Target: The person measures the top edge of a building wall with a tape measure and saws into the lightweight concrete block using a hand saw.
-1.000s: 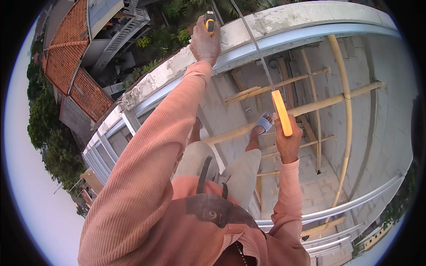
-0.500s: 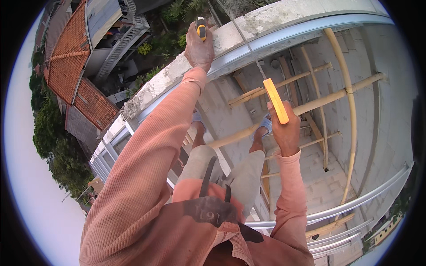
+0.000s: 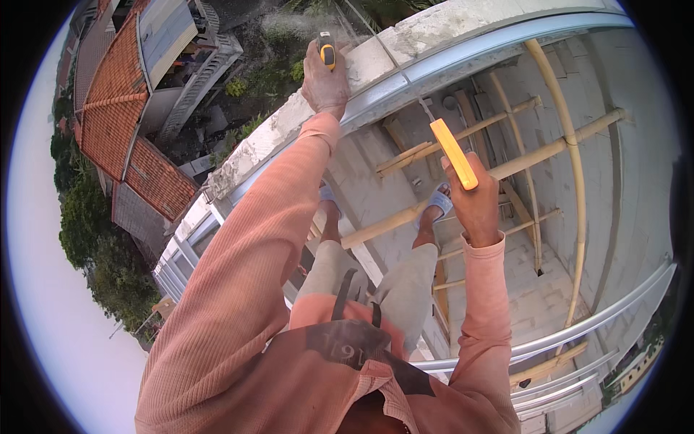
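My left hand is closed around a small tool with a yellow and grey handle. It holds the tool against the top of a rough concrete wall. My right hand grips a hammer by its orange-yellow handle. The hammer's metal head points up toward the grey metal channel that runs along the wall's inner edge. Both arms are in salmon long sleeves. My feet in pale sandals stand on a bamboo pole far above the ground.
Bamboo scaffold poles cross below, against a pale block wall. Curved metal rails run at the lower right. Beyond the wall there is a long drop to red tiled roofs, trees and a yard.
The hammer in my right hand has risen a little toward the metal channel. My left hand has stayed on the wall top with its tool. The view has shifted slightly.
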### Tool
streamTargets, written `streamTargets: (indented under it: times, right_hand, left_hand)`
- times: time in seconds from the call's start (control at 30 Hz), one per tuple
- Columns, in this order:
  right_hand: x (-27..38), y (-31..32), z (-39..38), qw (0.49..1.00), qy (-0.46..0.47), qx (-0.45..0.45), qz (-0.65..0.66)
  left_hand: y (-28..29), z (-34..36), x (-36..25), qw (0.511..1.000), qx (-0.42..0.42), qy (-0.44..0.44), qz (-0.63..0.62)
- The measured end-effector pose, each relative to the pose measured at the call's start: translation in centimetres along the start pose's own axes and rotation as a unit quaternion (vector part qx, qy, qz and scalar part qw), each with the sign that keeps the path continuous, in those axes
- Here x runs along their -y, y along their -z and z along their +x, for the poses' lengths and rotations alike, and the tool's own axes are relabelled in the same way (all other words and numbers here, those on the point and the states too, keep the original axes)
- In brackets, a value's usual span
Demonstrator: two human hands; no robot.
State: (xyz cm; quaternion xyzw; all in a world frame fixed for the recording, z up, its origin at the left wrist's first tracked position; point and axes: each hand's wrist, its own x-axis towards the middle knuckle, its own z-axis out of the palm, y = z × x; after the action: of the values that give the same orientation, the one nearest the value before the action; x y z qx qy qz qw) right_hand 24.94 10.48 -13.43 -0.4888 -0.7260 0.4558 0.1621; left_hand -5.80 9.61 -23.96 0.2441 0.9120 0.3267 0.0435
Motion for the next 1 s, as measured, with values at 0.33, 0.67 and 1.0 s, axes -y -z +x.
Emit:
streamTargets:
  times: [0.33, 0.67, 1.0]
  right_hand:
    - [-5.4, 4.8, -10.9, 1.000, 0.002, 0.011, -0.027]
    - [-5.7, 3.2, -11.2, 1.000, -0.021, 0.004, -0.013]
    - [-1.1, -2.2, -0.4, 1.000, -0.021, -0.009, 0.009]
  left_hand:
    - [-0.4, -0.4, 0.0, 0.998, -0.046, -0.030, 0.021]
    - [0.2, -0.2, 0.0, 1.000, -0.009, 0.001, 0.022]
    - [0.2, -0.1, 0.3, 1.000, 0.003, 0.000, 0.004]
